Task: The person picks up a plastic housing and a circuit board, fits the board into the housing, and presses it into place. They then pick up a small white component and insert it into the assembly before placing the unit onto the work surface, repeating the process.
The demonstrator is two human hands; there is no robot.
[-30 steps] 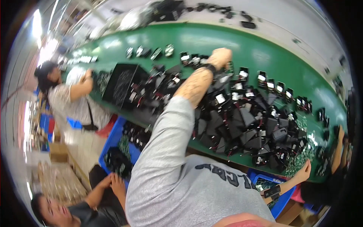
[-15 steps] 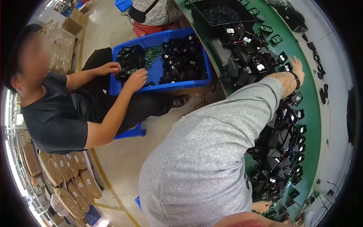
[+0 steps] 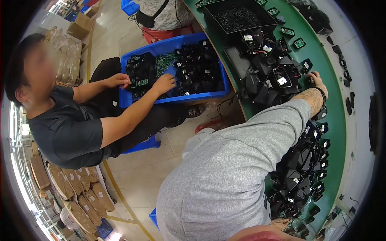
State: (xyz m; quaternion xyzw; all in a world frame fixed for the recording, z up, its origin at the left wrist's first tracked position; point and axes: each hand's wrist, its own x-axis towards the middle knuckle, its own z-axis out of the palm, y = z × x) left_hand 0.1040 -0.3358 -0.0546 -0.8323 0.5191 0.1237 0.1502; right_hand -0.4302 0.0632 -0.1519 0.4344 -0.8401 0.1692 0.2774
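My left hand (image 3: 319, 82), with a dark band at the wrist, is stretched far over the green table (image 3: 335, 120). Its fingers curl round a small black housing (image 3: 310, 80), mostly hidden by the hand. Just beyond lies another black housing with a green circuit board (image 3: 306, 64). A heap of black housings with red wires (image 3: 281, 78) sits beside my left hand. Low in the picture, only part of my right hand (image 3: 280, 223) shows, next to a pile of black housings (image 3: 295, 176); my grey sleeve and body hide the rest, so its fingers are unclear.
A black bin of small dark parts (image 3: 257, 21) stands at the table's far end. At left a seated co-worker (image 3: 60, 120) has both hands over a blue crate (image 3: 193, 95) of black housings and green boards. Brown wrapped packages (image 3: 82, 188) lie on the floor behind.
My left hand has come down from above the housings, its spread fingers now curled round one of them. The co-worker's nearer hand has moved right over the crate. The view has shifted slightly.
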